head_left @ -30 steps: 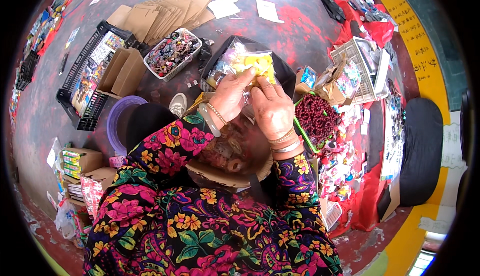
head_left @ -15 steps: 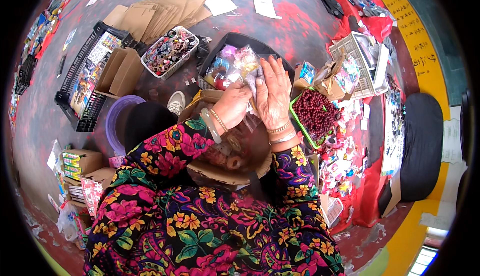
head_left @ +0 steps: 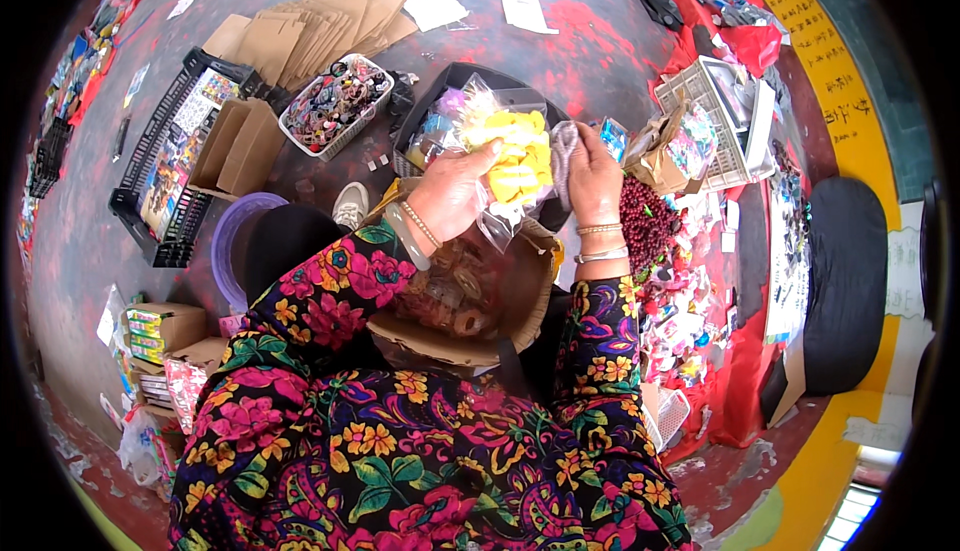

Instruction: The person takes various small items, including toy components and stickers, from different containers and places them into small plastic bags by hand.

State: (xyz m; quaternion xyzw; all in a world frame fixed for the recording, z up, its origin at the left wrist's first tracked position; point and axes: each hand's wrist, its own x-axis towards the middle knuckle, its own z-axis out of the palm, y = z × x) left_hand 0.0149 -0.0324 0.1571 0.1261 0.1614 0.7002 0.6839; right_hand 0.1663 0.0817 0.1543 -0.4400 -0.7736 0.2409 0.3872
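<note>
My left hand (head_left: 447,194) is closed on the edge of a clear plastic bag (head_left: 517,159) with bright yellow pieces inside. Held up in front of me, the bag hangs over an open cardboard carton (head_left: 536,309). Just to its right, my right hand (head_left: 597,177) pinches a crumpled greyish-purple cloth (head_left: 564,155). Cloth and bag are close together; whether they touch I cannot tell. Clear plastic packets (head_left: 455,291) lie down in the carton. Behind the bag stands a black crate (head_left: 470,73) of bagged items, partly hidden by it.
Dark red beads (head_left: 648,223) fill a green tray beside my right forearm. To the left stand a white basket of hair ties (head_left: 338,109), a black crate (head_left: 182,241) and a purple tub (head_left: 232,251). Flattened cardboard (head_left: 320,26) lies farther off. Small goods cover the right side.
My hands, close together around the cloth before, have moved apart. The bag of yellow pieces is now in plain sight in my left hand, while the cloth has gone right with my right hand.
</note>
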